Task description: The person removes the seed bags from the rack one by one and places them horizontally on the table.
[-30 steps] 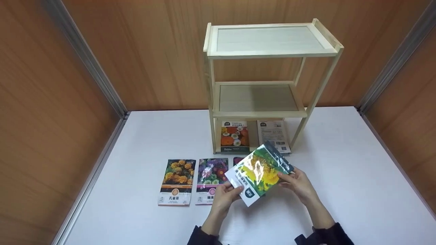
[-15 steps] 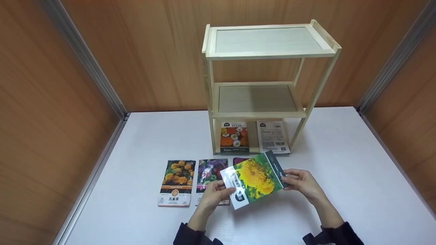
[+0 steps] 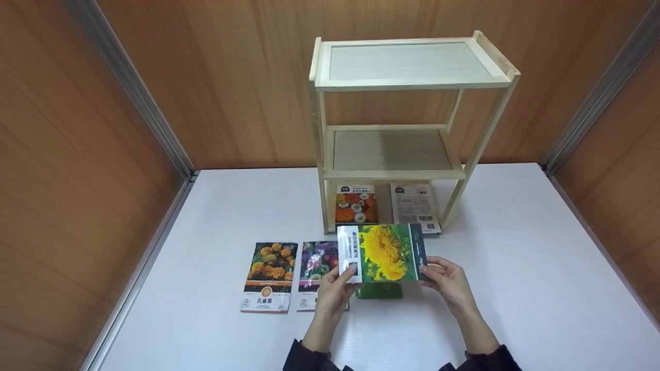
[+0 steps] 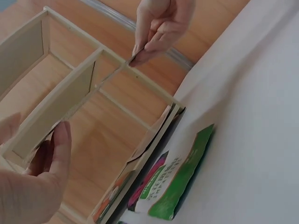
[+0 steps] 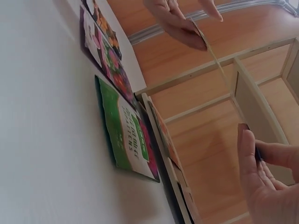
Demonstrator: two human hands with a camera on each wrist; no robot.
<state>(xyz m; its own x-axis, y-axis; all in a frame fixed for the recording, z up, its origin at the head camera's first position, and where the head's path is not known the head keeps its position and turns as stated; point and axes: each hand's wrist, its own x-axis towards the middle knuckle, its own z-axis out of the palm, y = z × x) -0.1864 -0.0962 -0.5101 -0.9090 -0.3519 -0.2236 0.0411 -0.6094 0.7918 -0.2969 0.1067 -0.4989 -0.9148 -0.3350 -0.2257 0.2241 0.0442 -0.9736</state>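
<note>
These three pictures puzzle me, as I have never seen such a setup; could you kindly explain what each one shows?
No machine here: a person works with bare hands and wears three cameras. The head view looks down at a white table with a wooden shelf rack at the back. The other two views come from the wrists, so they look sideways. The left hand and the right hand each pinch one end of a sunflower seed packet, held above the table. Flat on the table lie a marigold packet, a purple-flower packet and a green packet. Two more packets lie under the rack.

Yellow-flowered green packet, white table
</note>
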